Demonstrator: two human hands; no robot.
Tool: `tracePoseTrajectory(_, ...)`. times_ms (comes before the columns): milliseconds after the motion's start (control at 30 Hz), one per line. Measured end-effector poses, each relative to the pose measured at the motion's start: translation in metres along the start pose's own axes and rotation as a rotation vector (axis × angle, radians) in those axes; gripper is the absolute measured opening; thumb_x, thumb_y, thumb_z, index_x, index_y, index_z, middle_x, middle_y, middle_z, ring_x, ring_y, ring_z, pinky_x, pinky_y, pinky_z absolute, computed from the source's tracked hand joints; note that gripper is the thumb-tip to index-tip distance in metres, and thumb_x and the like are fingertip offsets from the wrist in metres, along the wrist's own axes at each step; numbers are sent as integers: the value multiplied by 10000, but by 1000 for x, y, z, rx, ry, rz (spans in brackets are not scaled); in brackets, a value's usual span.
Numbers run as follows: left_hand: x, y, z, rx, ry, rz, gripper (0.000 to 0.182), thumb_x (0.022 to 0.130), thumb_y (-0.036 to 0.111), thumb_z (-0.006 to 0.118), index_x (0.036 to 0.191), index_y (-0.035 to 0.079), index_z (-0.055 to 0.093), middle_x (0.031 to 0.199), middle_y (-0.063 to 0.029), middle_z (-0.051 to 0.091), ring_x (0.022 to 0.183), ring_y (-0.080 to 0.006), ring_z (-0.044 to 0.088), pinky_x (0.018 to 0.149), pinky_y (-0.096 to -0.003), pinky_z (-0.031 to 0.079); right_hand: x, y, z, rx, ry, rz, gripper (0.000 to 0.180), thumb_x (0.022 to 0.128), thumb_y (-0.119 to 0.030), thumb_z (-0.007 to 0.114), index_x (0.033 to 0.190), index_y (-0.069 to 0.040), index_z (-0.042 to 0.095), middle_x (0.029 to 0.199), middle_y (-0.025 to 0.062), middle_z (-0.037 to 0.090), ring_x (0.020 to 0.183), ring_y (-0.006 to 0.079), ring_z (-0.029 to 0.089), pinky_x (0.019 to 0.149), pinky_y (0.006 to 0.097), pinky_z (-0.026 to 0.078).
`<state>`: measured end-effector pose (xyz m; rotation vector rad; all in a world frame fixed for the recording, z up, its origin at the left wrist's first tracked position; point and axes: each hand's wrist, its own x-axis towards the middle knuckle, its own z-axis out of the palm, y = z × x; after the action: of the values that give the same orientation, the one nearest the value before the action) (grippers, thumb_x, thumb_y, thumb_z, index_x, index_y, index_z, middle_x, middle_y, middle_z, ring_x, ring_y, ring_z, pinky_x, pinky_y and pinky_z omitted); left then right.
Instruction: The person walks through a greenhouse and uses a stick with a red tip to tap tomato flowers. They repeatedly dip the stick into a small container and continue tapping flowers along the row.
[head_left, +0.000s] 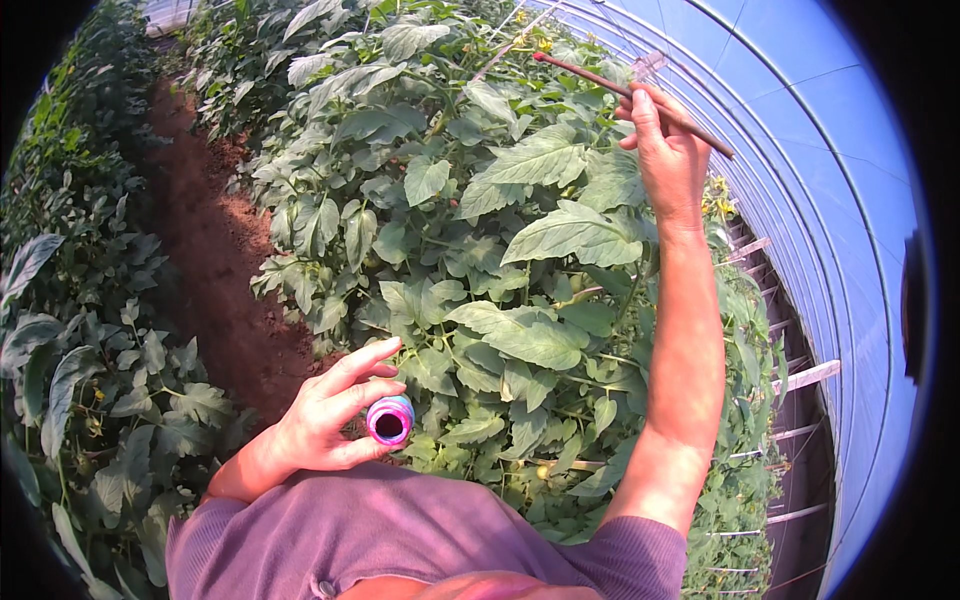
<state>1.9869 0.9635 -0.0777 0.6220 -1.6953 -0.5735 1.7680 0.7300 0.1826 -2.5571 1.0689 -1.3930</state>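
My left hand (335, 415) holds a small open bottle (391, 419) in front of my chest, thumb and fingers around its sides. The bottle's rim is stained pink and blue, and its mouth looks dark inside. At the upper right, my right hand (660, 139) grips a slender brush (592, 77) with a brown handle. Its red-tipped end points to the upper left, close to yellow tomato flowers (545, 45). I cannot tell whether the tip touches any flower. Large leaves of tomato plants (536, 337) spread below and between both hands.
A bare soil path (214, 270) runs between the plant rows on the left. On the right curves the greenhouse's plastic film wall (847, 150) with metal hoops. Light-coloured stakes (806, 376) jut from the row's right side. A small yellowish tomato (543, 472) hangs low among the leaves.
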Motion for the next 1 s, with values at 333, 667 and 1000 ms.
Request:
tracePoseTrajectory(333, 4, 3, 4, -15, -34, 2, 508, 698, 178, 815, 1118, -17, 606, 1384, -237, 459, 1000, -330, 652, 853, -395, 539, -1, 3, 0, -136, -62, 18, 309, 946, -202, 613, 1145, 34, 628, 946, 109, 687, 740, 109, 642, 589, 224, 532)
tracePoseTrajectory(667, 6, 4, -9, 99, 36, 5, 550, 689, 203, 831, 1123, -50, 607, 1430, -298, 362, 1057, -343, 630, 874, -410, 530, -80, -97, -15, 144, -41, -203, 218, 917, -81, 591, 1074, 58, 648, 856, 137, 688, 735, 151, 662, 579, 256, 533)
tracePoseTrajectory(1000, 10, 0, -7, 194, 67, 23, 471, 678, 125, 811, 1056, -68, 608, 1314, -286, 451, 968, -302, 651, 866, -397, 526, -170, -121, 40, 366, -580, -428, 356, 805, -47, 695, 1143, 7, 600, 941, 129, 635, 800, 282, 647, 657, 354, 543)
